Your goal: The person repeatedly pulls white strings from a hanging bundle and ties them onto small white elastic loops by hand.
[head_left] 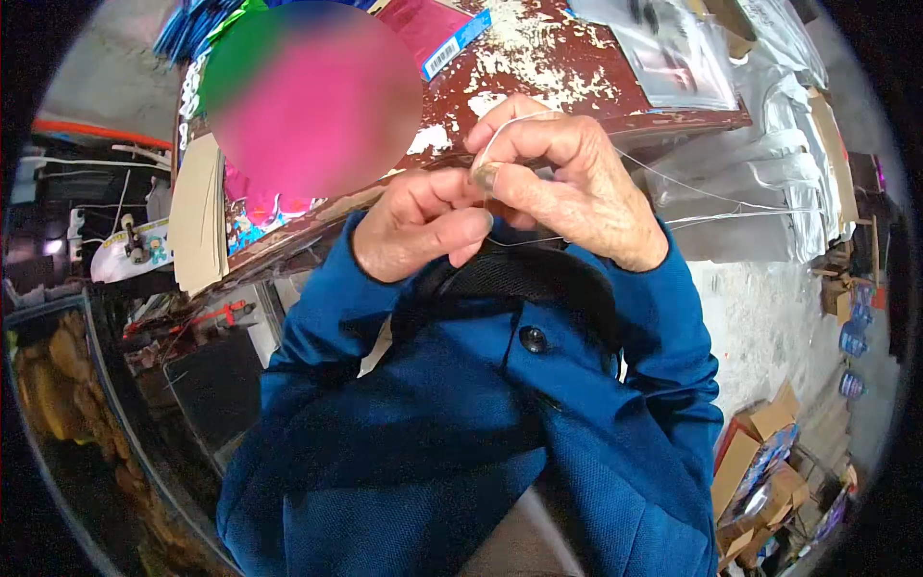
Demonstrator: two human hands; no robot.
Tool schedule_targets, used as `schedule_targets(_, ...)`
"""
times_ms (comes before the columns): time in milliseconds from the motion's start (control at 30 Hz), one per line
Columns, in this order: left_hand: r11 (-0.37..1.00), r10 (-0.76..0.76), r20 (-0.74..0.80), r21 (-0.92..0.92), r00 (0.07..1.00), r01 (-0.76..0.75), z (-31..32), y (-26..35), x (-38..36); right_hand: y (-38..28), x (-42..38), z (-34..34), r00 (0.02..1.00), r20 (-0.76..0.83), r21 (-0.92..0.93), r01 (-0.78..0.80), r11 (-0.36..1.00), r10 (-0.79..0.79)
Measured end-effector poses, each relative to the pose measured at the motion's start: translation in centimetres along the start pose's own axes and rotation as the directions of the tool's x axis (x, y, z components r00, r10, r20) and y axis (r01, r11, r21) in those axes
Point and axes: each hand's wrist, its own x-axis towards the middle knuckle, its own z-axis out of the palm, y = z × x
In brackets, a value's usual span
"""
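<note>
White thread (577,130) is pinched between the two hands, which meet just above a blue jacket (461,433) with a dark button (532,338). The left hand (418,226) is curled, its thumb and forefinger pressed together on the thread; the right hand (577,183) grips it between thumb and forefinger too, and loops of it trail away to the right. Whether a needle is held there cannot be told. Behind the hands stands a red-brown tabletop (538,58) with flaking paint, carrying clear plastic bags (673,53) with flat dark packets inside. At the lower right, open cardboard boxes (760,452) on the floor hold colourful packaged goods. On the left, a glass case (67,404) holds brownish lumps, too blurred to identify.
</note>
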Motion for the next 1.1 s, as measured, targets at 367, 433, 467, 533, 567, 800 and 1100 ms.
schedule_targets(367, 0.998, -0.063, 0.019, -0.022, 0.998, 0.063, 1.2, 2.1, 1.1, -2.0, -4.8, -1.1, 0.838, -0.543, -0.297, -0.134, 0.945, -0.052)
schedule_targets(433, 0.996, -0.086, 0.045, 0.002, 0.995, 0.086, 1.7, 2.4, 1.5, -2.2, -5.0, -0.8, 0.799, -0.578, -0.264, 0.010, 0.965, -0.167)
schedule_targets(467, 0.995, -0.103, 0.060, 0.012, 0.993, 0.102, 2.0, 2.5, 1.6, -2.2, -5.1, -0.5, 0.742, -0.614, -0.237, 0.154, 0.959, -0.270)
schedule_targets(533, 0.993, -0.115, 0.075, -0.019, 0.990, 0.117, 2.4, 2.6, 1.9, -1.9, -3.5, -0.7, 0.847, -0.391, -0.265, 0.272, 0.925, -0.360)
schedule_targets(567, 0.991, -0.119, 0.082, -0.048, 0.990, 0.123, 2.6, 2.7, 2.1, -0.9, -3.5, -0.3, 0.842, -0.398, -0.267, 0.273, 0.924, -0.364)
schedule_targets(800, 0.956, -0.094, 0.051, -0.276, 0.994, 0.105, 1.8, 2.6, 3.1, 2.8, -4.7, 0.5, 0.996, -0.004, 0.515, -0.077, 0.853, 0.093)
schedule_targets(1100, 0.959, 0.040, -0.022, -0.278, 0.999, -0.045, 2.0, 1.3, 4.2, 5.6, -4.7, 0.3, 0.967, -0.178, 0.843, 0.053, 0.535, 0.184)
